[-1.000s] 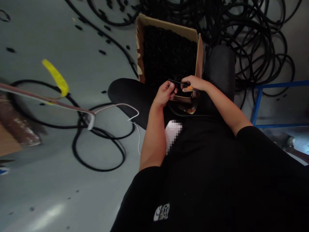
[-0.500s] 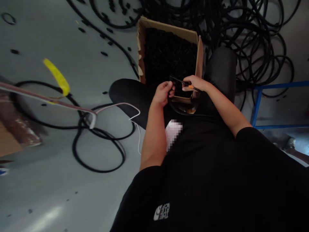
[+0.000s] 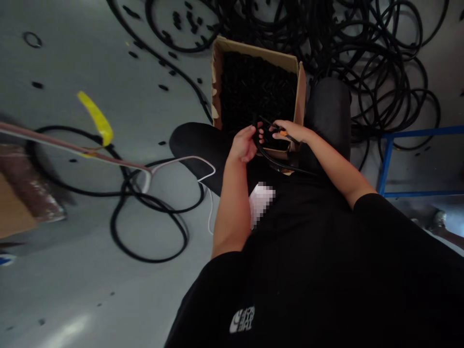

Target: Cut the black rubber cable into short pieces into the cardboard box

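Observation:
My left hand (image 3: pixel 245 144) is closed round a black rubber hose (image 3: pixel 266 155), close to its upright end. From there the hose curves down and right across my lap. In my right hand (image 3: pixel 292 130) is a pair of pliers (image 3: pixel 283 133) with orange and black handles, its dark jaws pointing left toward the hose end. The jaws look slightly apart from the hose, though dark on dark hides the exact gap. Both hands are over the near edge of a cardboard box (image 3: pixel 261 47) heaped with small black pieces (image 3: pixel 253 82).
A tangle of black hoses (image 3: pixel 377 53) lies beyond the box and to the right. More hose loops (image 3: pixel 148 261) rest on the floor at left, near a pale cord (image 3: pixel 195 157) and yellow tag (image 3: pixel 96 118). A blue frame (image 3: pixel 386 162) stands at right.
The hose end in my left hand has turned more upright. The pliers have drawn slightly away from it, and my right fingers have loosened a little. The whole view has shifted slightly.

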A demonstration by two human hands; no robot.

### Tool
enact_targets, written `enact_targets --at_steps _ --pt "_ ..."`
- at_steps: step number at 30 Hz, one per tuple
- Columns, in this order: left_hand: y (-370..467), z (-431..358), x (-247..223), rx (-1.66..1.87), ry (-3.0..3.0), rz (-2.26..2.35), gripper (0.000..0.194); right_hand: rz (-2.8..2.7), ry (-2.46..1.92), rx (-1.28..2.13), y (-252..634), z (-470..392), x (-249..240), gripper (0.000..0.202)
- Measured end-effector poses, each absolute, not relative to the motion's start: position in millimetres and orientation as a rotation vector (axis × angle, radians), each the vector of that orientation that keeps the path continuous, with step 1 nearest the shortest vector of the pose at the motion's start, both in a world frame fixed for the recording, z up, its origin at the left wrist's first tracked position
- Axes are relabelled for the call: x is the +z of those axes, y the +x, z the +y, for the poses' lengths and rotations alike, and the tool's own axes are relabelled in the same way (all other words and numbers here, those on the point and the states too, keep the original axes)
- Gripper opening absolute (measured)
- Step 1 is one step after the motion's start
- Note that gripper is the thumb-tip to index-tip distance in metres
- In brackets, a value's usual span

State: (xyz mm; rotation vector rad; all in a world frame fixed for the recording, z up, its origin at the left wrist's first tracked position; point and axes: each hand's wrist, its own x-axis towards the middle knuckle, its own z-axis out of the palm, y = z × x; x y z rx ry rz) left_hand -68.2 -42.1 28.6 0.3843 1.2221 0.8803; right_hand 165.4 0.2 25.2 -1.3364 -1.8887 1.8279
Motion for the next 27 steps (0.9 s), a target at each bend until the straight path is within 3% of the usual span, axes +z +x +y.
enact_targets --at_steps 8,18,27 --pt "-59 -44 20 0.87 0.515 1.327 0.048 -1.922 -1.275 1.875 156 1 21 0.015" --pt "-56 -44 -4 0.908 0.732 1.333 0.062 -1.901 -1.345 1.87 152 -1 30 0.023" --pt "-58 -41 4 0.883 0.591 1.287 0.056 -1.945 -1.413 1.767 155 0 40 0.017"
